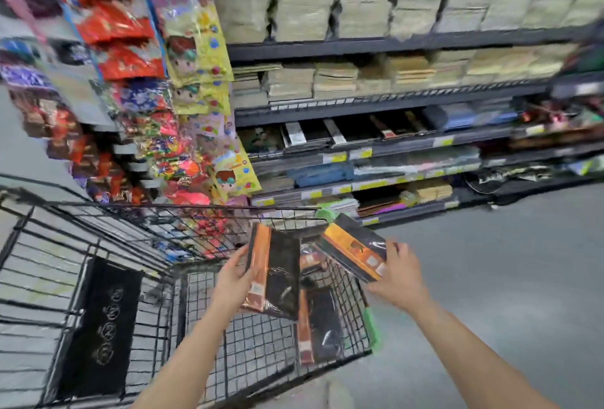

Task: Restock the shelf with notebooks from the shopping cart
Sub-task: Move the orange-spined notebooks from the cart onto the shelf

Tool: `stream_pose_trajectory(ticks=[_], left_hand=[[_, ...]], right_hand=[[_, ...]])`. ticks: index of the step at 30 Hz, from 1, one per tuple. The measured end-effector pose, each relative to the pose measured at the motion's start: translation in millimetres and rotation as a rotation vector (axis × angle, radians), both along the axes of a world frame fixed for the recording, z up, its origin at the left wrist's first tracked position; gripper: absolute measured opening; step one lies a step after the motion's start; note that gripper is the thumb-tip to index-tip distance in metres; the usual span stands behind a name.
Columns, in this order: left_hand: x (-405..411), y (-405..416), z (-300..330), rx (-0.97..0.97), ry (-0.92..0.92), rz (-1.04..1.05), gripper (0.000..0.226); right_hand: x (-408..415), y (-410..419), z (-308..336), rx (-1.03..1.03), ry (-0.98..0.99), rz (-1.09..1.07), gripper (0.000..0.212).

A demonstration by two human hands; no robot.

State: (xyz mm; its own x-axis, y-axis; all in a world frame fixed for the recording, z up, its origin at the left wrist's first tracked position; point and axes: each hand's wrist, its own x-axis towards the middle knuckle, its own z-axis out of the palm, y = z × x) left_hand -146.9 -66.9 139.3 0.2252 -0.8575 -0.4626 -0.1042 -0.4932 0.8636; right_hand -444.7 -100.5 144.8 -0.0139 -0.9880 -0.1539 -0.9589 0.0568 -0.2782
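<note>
Left hand point(237, 278) gripping black-and-orange notebook point(276, 274) over wire shopping cart point(137, 281), right hand point(397, 273) gripping second notebook point(354, 250) at 3 o'clock, shelf point(376, 143) at 12 o'clock.

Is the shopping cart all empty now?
No, not empty. A black and orange notebook stands in the shopping cart and a black one leans on its side.

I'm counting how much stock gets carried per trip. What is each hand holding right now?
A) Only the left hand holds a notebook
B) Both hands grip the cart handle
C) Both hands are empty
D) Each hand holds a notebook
D: the left hand grips a black-and-orange notebook and the right hand grips a second notebook, both above the shopping cart.
</note>
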Motion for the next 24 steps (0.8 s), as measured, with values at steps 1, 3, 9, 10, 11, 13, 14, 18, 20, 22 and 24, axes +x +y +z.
stream_pose_trajectory(ticks=[1, 3, 9, 10, 11, 13, 14, 18, 20, 22, 24], left_hand=[[-9, -2, 7, -0.031, -0.028, -0.032, 0.046], [-28, -8, 22, -0.066, -0.057, -0.069, 0.045], [-113, -31, 36, -0.165, -0.094, -0.136, 0.053], [-133, -35, 36, -0.178, -0.066, -0.123, 0.053], [-154, -39, 36, -0.190, -0.043, -0.117, 0.053], [-197, -43, 36, -0.188, 0.010, -0.104, 0.053], [-220, -45, 35, -0.187, 0.038, -0.096, 0.052], [-302, -57, 30, -0.221, 0.062, -0.093, 0.051], [-334, -65, 33, -0.222, 0.058, -0.114, 0.051], [-362, -73, 37, -0.211, 0.053, -0.143, 0.049], [-382, -85, 41, -0.206, 0.048, -0.167, 0.049]], right_hand=[[-12, 4, 5, -0.003, -0.001, -0.026, 0.086], [-37, 9, 14, -0.016, -0.027, -0.076, 0.089], [-131, 18, 31, -0.073, -0.084, -0.185, 0.083], [-150, 17, 32, -0.075, -0.087, -0.203, 0.083], [-170, 17, 32, -0.075, -0.090, -0.218, 0.082], [-210, 17, 34, -0.061, -0.099, -0.241, 0.080], [-230, 17, 35, -0.054, -0.107, -0.254, 0.080], [-305, 18, 38, -0.044, -0.119, -0.290, 0.081], [-337, 15, 42, -0.036, -0.123, -0.323, 0.078], [-364, 13, 45, -0.027, -0.126, -0.358, 0.078], [-385, 7, 46, -0.034, -0.148, -0.385, 0.084]])
